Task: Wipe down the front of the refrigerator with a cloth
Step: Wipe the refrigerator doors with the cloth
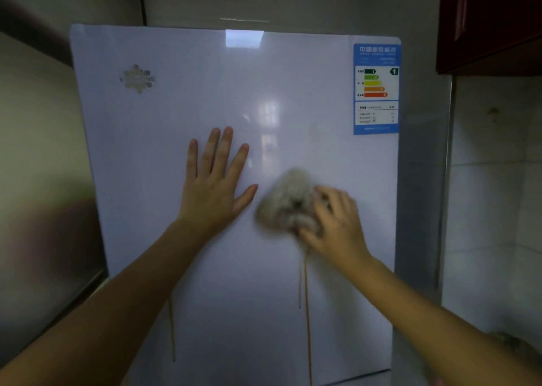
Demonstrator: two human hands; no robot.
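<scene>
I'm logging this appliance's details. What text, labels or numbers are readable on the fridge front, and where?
"中国能效标识": header of the blue energy label, top right of the refrigerator door; blurred, just legible.
"1": dark green arrow on that label.
Label's fine print: too small to read.
Word on the snowflake emblem, upper left: too blurred to read.

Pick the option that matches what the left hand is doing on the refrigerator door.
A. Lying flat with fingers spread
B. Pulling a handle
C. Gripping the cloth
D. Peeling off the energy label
A: the left hand lies flat with straight, spread fingers on the refrigerator door, while the right hand is the one gripping the cloth.
</scene>
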